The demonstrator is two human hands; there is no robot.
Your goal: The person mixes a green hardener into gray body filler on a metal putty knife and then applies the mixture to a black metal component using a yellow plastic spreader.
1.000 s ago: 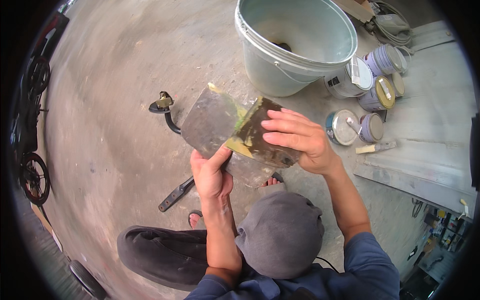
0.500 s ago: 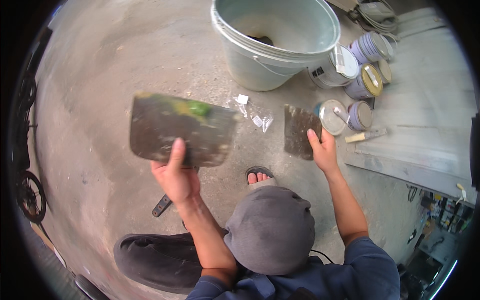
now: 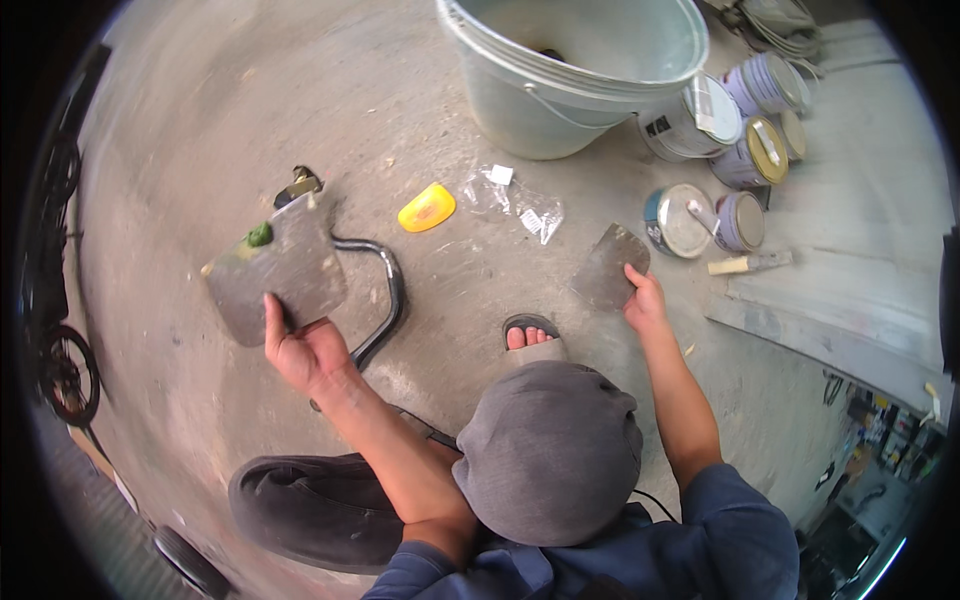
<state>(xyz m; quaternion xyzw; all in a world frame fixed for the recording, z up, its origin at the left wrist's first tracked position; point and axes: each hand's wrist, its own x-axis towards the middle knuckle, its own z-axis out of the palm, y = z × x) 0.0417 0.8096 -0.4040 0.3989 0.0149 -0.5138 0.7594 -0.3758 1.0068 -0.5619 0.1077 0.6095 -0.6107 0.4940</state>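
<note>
My left hand [image 3: 312, 350] grips the lower edge of a thin, grey rectangular plate [image 3: 285, 280], thumb on its upper face. A dab of green paste [image 3: 260, 235] sits on that plate beside a yellowish smear at its left edge. In my right hand [image 3: 645, 300] is a smaller thin scraper blade [image 3: 605, 270], pinched near its right edge. Beneath and beside the plate, a bent black tube [image 3: 393, 290] lies on the floor, partly covered. An oval yellow object [image 3: 427, 208] rests between the two hands, farther out.
A large pale bucket [image 3: 550, 115] stands at the far middle. Several paint cans [image 3: 680, 220] are grouped on the right, near a brush [image 3: 750, 263] and a grey metal panel [image 3: 850, 200]. Clear plastic wrappers [image 3: 540, 215] lie on the floor; a wheel [image 3: 70, 375] shows at far left.
My left hand has swung the plate leftward, uncovering the yellow object and much of the black tube. My right hand and blade have shifted slightly, and the blade is now more tilted.
</note>
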